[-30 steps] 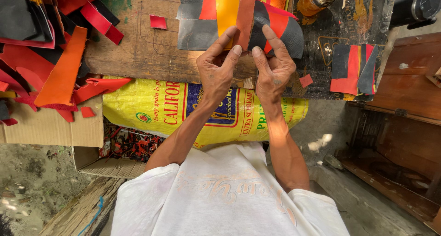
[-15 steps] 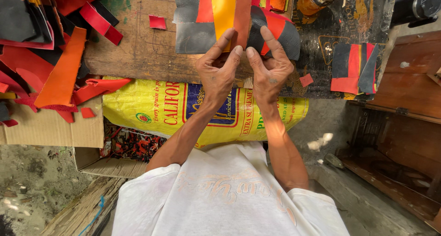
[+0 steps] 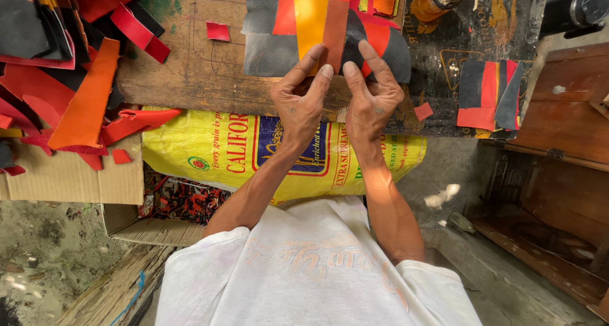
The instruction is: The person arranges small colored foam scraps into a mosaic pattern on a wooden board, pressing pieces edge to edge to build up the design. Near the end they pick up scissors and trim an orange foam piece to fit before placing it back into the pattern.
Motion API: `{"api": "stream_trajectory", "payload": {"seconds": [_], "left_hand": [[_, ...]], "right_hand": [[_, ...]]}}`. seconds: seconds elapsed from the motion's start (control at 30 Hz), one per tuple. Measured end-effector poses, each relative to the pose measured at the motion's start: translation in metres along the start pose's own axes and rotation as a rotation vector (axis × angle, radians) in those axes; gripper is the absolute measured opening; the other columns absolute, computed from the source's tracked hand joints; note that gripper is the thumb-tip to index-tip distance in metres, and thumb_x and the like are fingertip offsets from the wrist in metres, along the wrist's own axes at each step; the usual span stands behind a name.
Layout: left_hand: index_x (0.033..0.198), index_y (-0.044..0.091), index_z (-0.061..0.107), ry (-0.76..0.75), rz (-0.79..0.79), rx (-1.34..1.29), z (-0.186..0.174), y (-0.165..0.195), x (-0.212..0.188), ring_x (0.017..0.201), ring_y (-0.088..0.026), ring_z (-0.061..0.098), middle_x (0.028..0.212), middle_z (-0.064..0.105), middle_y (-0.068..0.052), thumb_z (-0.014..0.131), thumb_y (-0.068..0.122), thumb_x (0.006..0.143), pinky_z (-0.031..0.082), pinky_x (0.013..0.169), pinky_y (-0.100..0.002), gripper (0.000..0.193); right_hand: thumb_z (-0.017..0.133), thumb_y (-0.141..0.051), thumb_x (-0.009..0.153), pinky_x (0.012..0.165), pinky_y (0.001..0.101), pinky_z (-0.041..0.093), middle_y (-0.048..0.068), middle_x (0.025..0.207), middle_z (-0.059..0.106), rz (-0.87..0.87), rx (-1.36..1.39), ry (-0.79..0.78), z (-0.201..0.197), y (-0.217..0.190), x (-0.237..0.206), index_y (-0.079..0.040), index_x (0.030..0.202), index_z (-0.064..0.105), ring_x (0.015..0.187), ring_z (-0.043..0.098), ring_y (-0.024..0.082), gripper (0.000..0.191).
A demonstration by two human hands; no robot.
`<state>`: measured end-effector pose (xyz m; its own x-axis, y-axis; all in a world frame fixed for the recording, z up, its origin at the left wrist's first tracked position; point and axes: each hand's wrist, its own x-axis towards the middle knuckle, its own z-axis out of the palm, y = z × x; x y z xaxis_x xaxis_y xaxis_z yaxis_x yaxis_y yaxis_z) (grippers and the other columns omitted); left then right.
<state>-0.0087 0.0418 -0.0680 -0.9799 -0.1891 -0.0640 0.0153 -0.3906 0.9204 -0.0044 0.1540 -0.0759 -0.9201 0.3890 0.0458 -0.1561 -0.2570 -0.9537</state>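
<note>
Grip: both hands pinch the near edge of the patchwork; left hand (image 3: 303, 101) has thumb and forefinger closed on the brown strip, right hand (image 3: 371, 97) has fingertips closed on the black patch beside it; remaining fingers curled, fingertips of the two hands nearly touching.
Tabletop (image 3: 190, 78): worn wood, scored with pen lines, green paint stain at far left; carries all cut material.
Sack (image 3: 209, 155): yellow woven bag with blue and red print, hanging below the tabletop edge, under both wrists.
Scrap pile (image 3: 57, 66): red, orange and black offcuts heaped at the left end of the tabletop, some spilling over the edge onto a cardboard box.
Cardboard box (image 3: 70, 180): plain brown, left of the sack, below the scrap pile.
Patchwork (image 3: 298, 28): flat panel of grey, black, red, orange-yellow and brown pieces, lying at the tabletop centre, near edge under the fingertips.
Brown strip (image 3: 334, 28): upright on the panel, between the yellow piece and the black patch.
Second panel (image 3: 488, 91): smaller black, red and grey piece, flat on a dark printed sheet, well apart to the right of the right hand.
Red chip (image 3: 217, 30): small square, alone on bare wood, left of the patchwork.
Red scrap (image 3: 423, 111): small, just right of the right hand.
</note>
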Motion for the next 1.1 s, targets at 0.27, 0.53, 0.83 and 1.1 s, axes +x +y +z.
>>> {"api": "stream_trajectory", "payload": {"seconds": [0.27, 0.53, 0.83, 1.1], "left_hand": [[0.135, -0.003, 0.066, 0.022, 0.007, 0.028, -0.002, -0.003, 0.0, 0.112, -0.012, 0.07, 0.127, 0.073, -0.014, 0.072, 0.0, 0.098, 0.058, 0.097, -0.026, 0.038], [0.134, -0.003, 0.067, 0.013, 0.011, 0.056, -0.002, -0.003, 0.001, 0.109, -0.012, 0.071, 0.124, 0.075, -0.014, 0.072, -0.001, 0.098, 0.059, 0.094, -0.025, 0.037], [0.133, -0.001, 0.068, 0.011, 0.043, 0.09, -0.004, -0.002, 0.001, 0.103, -0.009, 0.071, 0.121, 0.076, -0.012, 0.072, 0.0, 0.098, 0.059, 0.088, -0.023, 0.035], [0.134, -0.001, 0.067, 0.017, 0.042, 0.101, -0.006, -0.006, -0.004, 0.104, -0.009, 0.07, 0.122, 0.075, -0.01, 0.071, 0.001, 0.099, 0.059, 0.088, -0.023, 0.035]], "right_hand": [[0.077, 0.01, 0.093, 0.074, 0.0224, 0.054, 0.01, 0.104, 0.076, -0.011, 0.039, 0.039, 0.011, -0.003, -0.002, 0.006, 0.134, 0.065, 0.081, 0.066, 0.007, 0.042], [0.08, 0.007, 0.093, 0.055, 0.0196, 0.034, -0.001, 0.077, 0.07, -0.035, -0.103, 0.026, 0.002, 0.002, -0.002, 0.005, 0.132, 0.069, 0.058, 0.044, -0.002, 0.04], [0.082, 0.003, 0.093, 0.052, 0.0188, 0.028, -0.006, 0.068, 0.063, -0.035, -0.132, 0.02, 0.001, 0.002, -0.001, 0.004, 0.13, 0.071, 0.054, 0.037, -0.003, 0.039], [0.08, 0.003, 0.094, 0.054, 0.0191, 0.039, 0.001, 0.08, 0.074, -0.092, -0.264, 0.025, 0.005, 0.003, -0.006, 0.004, 0.13, 0.07, 0.062, 0.054, -0.001, 0.037]]}}
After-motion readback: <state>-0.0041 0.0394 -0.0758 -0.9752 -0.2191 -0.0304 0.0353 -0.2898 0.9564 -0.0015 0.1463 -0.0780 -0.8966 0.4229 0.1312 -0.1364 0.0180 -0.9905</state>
